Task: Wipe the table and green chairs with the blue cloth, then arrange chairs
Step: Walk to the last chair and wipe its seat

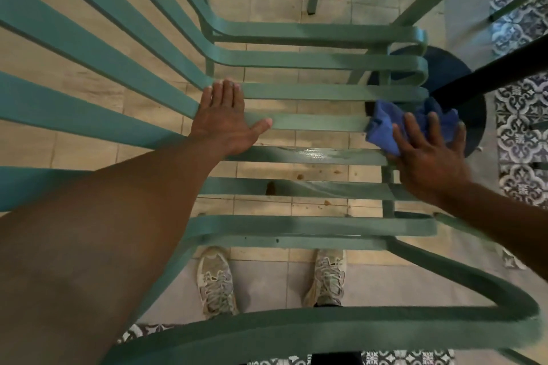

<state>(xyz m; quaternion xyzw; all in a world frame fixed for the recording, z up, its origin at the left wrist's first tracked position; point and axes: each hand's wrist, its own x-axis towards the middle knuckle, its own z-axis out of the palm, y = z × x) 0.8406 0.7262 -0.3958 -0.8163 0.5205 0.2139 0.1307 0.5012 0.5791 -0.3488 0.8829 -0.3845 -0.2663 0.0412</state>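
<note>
No brand, label or writing is showing legibly on anything here. The left hand [226,120] is lying flat and spread wide on the slatted seat of the green chair [314,92], its fingers straight and pointing toward the far slats where seat meets backrest, its thumb stretching out along 1 slat; it is holding nothing, only resting on the metal. The right hand [427,154] is pressing the blue cloth [388,127] against the seat's front-right edge, fingers extended and fanned across the bunched fabric rather than curling round it, so the cloth is sitting between palm and slats, with a crumpled fold sticking out past the fingertips. A wet sheen is glistening on the slat just beside that hand, toward the seat's middle. The chair's backrest slats are fanning out to the upper left, and its curved armrest is looping across the bottom of the view. Behind the cloth, a dark round table base [474,92] is standing on the floor with a black post rising from it. Below the seat, 2 pale laced sneakers [215,281] are standing on beige tiles, and patterned blue-and-white tiles [522,115] are running along the right side.
</note>
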